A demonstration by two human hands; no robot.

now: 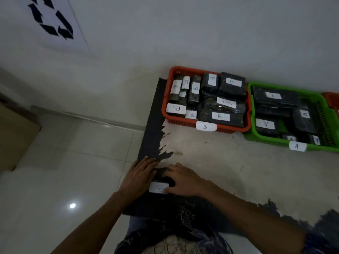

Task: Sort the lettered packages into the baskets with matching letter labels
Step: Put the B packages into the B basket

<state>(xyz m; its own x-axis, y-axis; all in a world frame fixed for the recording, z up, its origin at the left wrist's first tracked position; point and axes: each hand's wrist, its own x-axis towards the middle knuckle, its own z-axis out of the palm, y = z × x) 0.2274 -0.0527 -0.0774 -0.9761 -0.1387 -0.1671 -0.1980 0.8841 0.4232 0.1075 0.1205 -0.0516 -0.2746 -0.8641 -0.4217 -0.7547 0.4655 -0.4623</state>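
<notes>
Both hands rest on a dark package [161, 182] with a white B label, lying at the near left edge of the table [220, 171]. The left hand [139, 175] lies flat along its left side, fingers straight. The right hand [181, 180] covers its right side with fingers bent over the top, thumb by the label; whether it truly grips, I cannot tell. Far across the table, the red basket [207, 123] tagged B is packed with B packages. Just right of it, touching, the green basket [256, 136] tagged A holds several A packages. A further red basket [332, 99] shows at the right edge
</notes>
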